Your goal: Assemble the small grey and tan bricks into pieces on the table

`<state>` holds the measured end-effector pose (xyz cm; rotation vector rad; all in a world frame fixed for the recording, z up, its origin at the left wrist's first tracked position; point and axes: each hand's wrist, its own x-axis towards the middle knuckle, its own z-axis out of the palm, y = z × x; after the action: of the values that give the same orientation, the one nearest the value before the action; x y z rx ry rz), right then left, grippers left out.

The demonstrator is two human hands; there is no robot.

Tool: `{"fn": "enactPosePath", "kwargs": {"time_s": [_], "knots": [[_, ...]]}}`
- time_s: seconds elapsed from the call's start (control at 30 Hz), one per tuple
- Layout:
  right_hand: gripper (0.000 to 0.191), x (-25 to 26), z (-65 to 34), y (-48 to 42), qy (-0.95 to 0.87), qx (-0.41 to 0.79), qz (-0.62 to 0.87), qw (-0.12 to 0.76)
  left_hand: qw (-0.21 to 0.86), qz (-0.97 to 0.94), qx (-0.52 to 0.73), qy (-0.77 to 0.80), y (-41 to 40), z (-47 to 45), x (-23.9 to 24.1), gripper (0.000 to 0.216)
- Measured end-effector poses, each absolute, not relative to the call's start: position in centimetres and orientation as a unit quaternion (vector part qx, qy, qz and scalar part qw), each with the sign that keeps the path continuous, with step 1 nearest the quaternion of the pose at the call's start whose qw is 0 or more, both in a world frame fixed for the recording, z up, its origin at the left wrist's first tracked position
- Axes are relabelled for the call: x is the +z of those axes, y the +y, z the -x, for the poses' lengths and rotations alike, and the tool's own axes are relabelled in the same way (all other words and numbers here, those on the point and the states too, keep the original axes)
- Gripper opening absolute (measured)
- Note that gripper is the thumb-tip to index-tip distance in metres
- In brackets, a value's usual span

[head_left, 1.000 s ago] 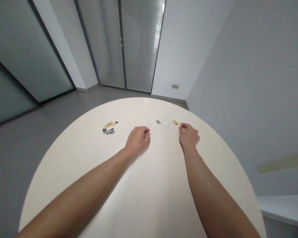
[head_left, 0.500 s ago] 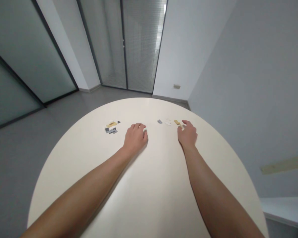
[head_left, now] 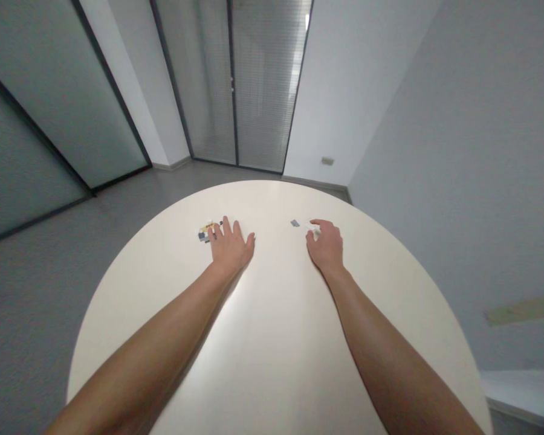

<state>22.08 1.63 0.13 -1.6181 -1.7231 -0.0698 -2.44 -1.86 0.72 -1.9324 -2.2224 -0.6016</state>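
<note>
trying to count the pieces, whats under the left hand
Yellow and grey plastic pieces stick out beside the left hand; whatever lies beneath its fingers is covered and cannot be seen.

Two bare hands forward, palms down, well apart

The left hand point(head_left: 230, 246) lies nearly flat, its fingers point(head_left: 227, 226) spread and pointing forward; the right hand point(head_left: 326, 246) is loosely curled, its fingers point(head_left: 320, 223) bending inward toward the left hand. The left forearm point(head_left: 149, 338) slants in from the lower left, the right forearm point(head_left: 381, 344) from the lower right, each narrowing to the wrist
</note>
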Motion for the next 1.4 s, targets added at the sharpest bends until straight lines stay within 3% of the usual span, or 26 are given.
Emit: {"fn": "enactPosePath", "kwargs": {"time_s": [0.33, 0.5, 0.7, 0.97, 1.2, 1.4], "knots": [[0.028, 0.0, -21.9, 1.9, -0.697, -0.010, 0.606, 0.384, 0.089, 0.698, -0.194, -0.684, -3.0, 0.7, 1.4, 0.051], [0.016, 0.3, -21.4, 1.7, -0.770, 0.030, 0.524, 0.362, 0.007, 0.781, -0.237, -0.578, -3.3, -1.1, 1.7, 0.046], [0.020, 0.8, -21.0, 1.1, -0.806, 0.048, 0.489, 0.330, -0.133, 0.809, -0.302, -0.487, -2.3, -1.6, 1.3, 0.067], [0.008, 1.1, -20.8, 1.1, -0.814, 0.072, 0.480, 0.320, -0.226, 0.811, -0.344, -0.416, -1.4, -1.8, 0.3, 0.073], [0.010, 1.1, -20.9, 1.1, -0.795, 0.115, 0.504, 0.318, -0.093, 0.769, -0.340, -0.533, -0.7, -1.5, 0.1, 0.051], [0.010, 1.4, -20.9, 0.2, -0.783, 0.116, 0.530, 0.304, -0.080, 0.790, -0.308, -0.525, -0.5, -1.4, 0.5, 0.029]]}}
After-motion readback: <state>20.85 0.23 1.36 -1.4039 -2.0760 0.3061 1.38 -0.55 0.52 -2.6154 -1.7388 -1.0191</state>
